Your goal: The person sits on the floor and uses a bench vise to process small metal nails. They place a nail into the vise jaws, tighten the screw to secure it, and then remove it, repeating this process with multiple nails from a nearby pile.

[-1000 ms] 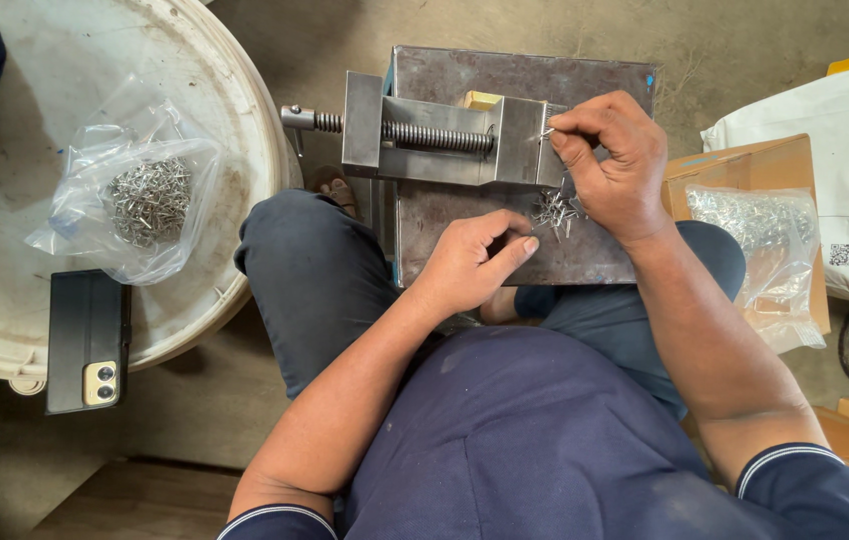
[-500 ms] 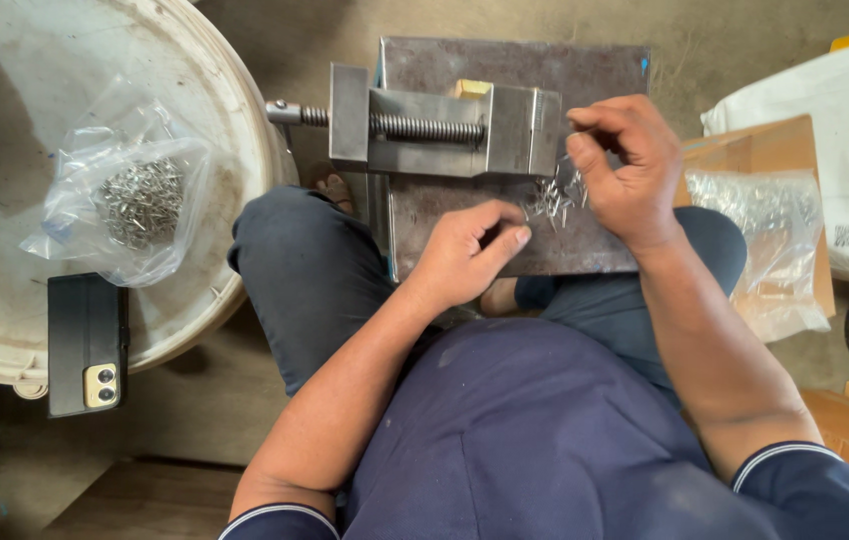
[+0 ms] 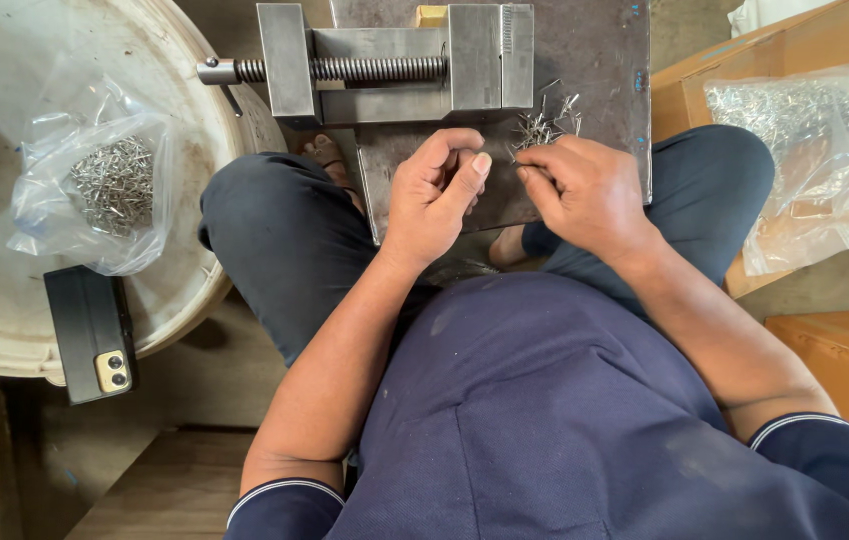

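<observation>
The left hand [image 3: 437, 195] is curling loosely over the steel plate [image 3: 600, 70], thumb against bent forefinger; whether it is pinching anything cannot be told. The right hand [image 3: 585, 190] is closing its fingertips on the small pile of metal pins [image 3: 545, 125] lying on the plate at 12 o'clock from it, just below the vise [image 3: 395, 60]. A bag of pins [image 3: 105, 190] is lying in the white tub [image 3: 195, 120] at 9 o'clock, a phone [image 3: 93, 330] beside it
</observation>
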